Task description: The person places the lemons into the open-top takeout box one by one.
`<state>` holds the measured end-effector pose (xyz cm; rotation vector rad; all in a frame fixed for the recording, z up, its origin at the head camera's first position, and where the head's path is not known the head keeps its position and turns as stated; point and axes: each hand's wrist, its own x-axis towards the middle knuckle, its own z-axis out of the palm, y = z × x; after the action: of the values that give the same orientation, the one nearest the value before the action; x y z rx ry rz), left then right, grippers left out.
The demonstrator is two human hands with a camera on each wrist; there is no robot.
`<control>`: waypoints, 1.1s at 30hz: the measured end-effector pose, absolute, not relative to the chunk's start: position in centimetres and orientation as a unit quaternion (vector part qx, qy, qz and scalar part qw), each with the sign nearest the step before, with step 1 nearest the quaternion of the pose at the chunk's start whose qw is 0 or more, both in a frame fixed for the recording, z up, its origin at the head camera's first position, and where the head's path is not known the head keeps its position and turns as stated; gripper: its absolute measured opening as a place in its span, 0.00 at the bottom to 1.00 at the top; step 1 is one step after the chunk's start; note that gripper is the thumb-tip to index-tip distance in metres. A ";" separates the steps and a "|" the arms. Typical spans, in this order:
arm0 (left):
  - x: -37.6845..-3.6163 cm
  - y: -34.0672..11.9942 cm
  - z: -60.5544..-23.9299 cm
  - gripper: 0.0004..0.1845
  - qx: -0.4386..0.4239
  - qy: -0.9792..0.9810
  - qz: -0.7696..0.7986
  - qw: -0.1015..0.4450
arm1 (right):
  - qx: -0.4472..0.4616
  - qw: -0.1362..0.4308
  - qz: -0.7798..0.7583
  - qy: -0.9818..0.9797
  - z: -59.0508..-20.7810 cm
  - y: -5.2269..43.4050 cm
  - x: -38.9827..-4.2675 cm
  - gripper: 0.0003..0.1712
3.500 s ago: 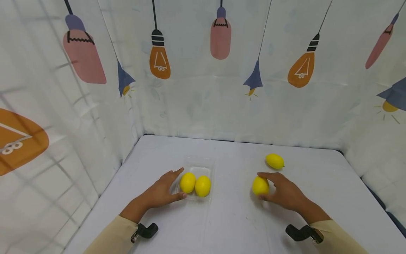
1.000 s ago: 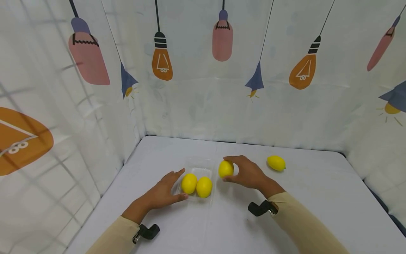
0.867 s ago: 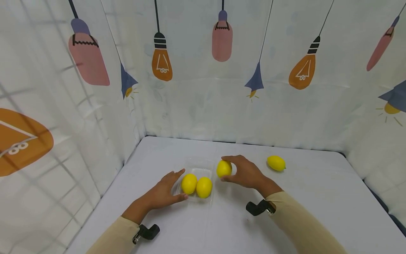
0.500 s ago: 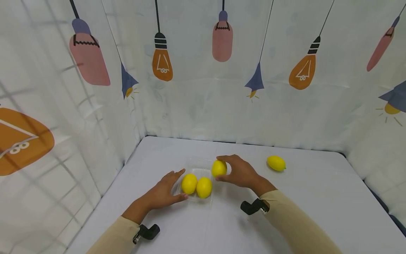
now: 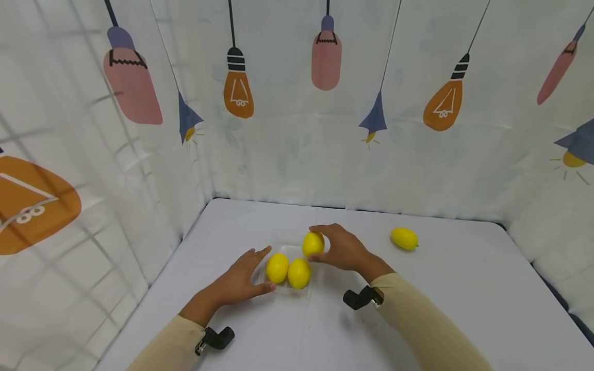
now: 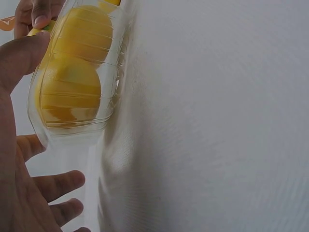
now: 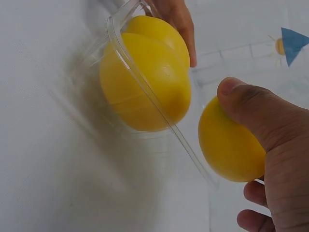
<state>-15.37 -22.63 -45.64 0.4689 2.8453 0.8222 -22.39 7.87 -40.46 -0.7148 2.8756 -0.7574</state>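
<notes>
Toward the left half of the table (image 5: 417,309), a clear plastic tray (image 5: 290,242) is steadied by the left hand (image 5: 238,278), fingers straight and laid flat against its left side. Two lemons (image 5: 289,270) are seated at its near end. A third lemon (image 5: 313,243) is gripped by the right hand (image 5: 341,247) over the tray's far right corner (so the free space is filled). A fourth lemon (image 5: 403,238) is left lying toward the table's far right.

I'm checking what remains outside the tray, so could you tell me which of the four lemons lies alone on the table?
The far-right lemon lies on the white table, apart from both hands. Two others sit in the clear tray, and the fourth is held.
</notes>
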 end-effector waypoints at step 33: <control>-15.3 -22.7 -45.5 0.54 0.170 0.943 0.281 0.062 | -0.261 0.058 -0.243 0.933 -41.1 4.1 -23.6 0.43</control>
<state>-15.32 -22.67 -45.54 0.5133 2.8499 0.8500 -23.64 4.07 -41.10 -0.7897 2.8261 -0.7350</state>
